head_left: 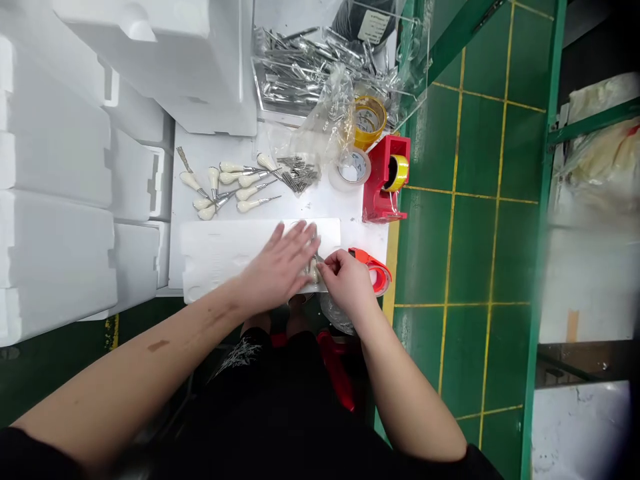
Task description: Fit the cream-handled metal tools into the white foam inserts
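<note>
Your left hand (278, 268) spreads flat over a partly hidden cream-handled tool (313, 271) on the white foam panel (215, 243), your right hand (350, 281) nearly closed beside it, grip unclear; probably light, stiff and slick, it's best held round its bulbous handle.

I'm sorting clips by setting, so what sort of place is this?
Probably a packing area in a workshop or small factory: stacked white boxes, a red tape dispenser and a heap of metal pieces point that way.
</note>
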Motion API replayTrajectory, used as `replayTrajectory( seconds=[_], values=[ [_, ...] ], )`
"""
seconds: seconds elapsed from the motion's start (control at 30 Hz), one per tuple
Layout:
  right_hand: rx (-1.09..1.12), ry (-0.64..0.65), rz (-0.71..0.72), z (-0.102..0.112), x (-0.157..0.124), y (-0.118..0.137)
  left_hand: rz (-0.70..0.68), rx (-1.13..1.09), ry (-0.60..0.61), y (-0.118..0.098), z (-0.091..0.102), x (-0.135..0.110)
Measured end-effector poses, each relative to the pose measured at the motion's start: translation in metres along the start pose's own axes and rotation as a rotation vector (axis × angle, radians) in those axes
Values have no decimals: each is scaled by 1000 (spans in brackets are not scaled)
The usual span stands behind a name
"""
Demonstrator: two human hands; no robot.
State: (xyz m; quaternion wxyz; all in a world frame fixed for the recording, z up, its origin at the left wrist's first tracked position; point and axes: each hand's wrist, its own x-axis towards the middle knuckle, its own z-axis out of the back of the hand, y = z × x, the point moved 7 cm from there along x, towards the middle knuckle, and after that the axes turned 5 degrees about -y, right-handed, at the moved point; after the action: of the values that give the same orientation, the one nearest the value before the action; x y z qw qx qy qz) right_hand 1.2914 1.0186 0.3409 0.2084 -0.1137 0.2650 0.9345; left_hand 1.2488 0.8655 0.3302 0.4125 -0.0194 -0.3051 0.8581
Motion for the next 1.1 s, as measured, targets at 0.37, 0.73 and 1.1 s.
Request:
replayTrajectory(
  seconds=[0.37, 0.73, 1.1],
  values=[
    [-293, -90, 4, 4, -16, -26, -44, 111, 204, -10, -40, -14],
    [-225, -103, 633, -21, 2, 64, 603, -543, -495, 61, 46, -55],
    [-293, -24, 624, -16, 5, 79, 1152, -278, -384, 102, 58, -172]
  ],
)
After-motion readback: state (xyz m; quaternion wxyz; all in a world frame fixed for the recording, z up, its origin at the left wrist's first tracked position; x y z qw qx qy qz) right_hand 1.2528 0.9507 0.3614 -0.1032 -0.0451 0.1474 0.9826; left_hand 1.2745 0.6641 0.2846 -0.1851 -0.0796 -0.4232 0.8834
